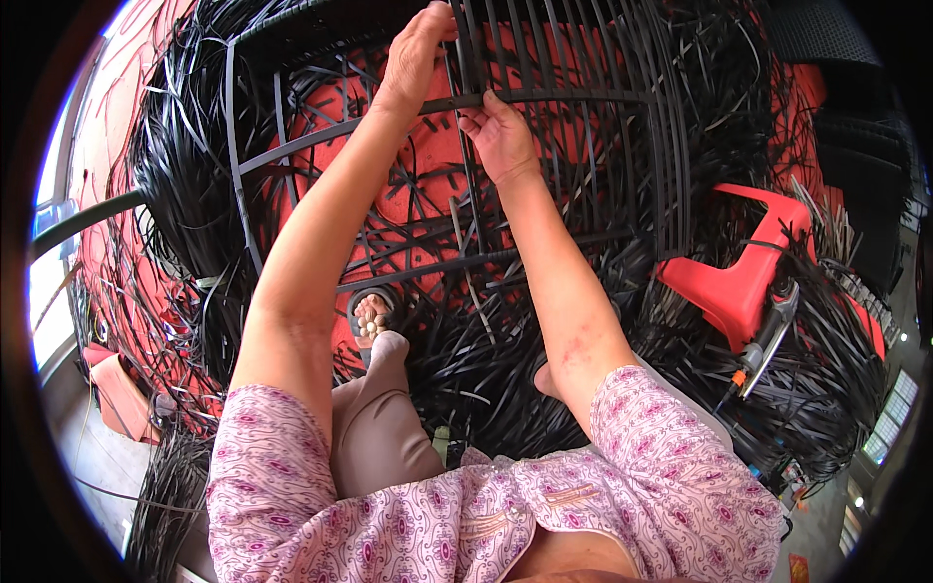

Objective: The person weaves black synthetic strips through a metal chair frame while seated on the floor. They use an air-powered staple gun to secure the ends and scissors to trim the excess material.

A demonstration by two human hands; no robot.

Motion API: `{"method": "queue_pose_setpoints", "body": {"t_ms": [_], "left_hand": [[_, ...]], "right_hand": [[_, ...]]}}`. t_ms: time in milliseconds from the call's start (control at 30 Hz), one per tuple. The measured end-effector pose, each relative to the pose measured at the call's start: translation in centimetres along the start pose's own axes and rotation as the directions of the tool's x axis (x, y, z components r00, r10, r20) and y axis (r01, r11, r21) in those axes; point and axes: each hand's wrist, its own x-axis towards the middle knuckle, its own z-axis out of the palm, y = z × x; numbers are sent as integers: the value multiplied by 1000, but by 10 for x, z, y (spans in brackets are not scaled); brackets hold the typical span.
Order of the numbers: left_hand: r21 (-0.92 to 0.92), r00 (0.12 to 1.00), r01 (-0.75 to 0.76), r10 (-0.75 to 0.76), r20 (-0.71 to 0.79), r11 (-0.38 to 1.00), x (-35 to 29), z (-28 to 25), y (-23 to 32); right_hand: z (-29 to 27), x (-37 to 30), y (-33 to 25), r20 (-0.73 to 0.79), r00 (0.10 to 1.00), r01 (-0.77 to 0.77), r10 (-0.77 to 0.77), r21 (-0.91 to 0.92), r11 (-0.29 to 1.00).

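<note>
A dark frame lies before me, with many flat black strips stretched across its right part. My left hand reaches past the curved crossbar, its fingers bent together against a black strip near the top edge of the view. Just below the crossbar, my right hand is closed, thumb and fingers pinching at the same strip where it crosses the bar. The left part of the frame has no strips across it. What lies inside the curled fingers is partly hidden.
A big bundle of loose black strips hangs at left; more cover the red floor sheet. At right are a red plastic stool and a metal hand tool with an orange part. My sandalled foot is below the frame.
</note>
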Motion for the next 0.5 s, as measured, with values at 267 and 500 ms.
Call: {"method": "queue_pose_setpoints", "body": {"t_ms": [267, 500], "left_hand": [[607, 782, -622, 425, 455, 495, -62, 11, 26], [593, 730, -679, 306, 612, 433, -122, 2, -16]], "right_hand": [[7, -6, 0, -86, 996, -17, 15, -25, 1000], [10, -10, -24, -25, 991, -136, 133, -196, 971]]}}
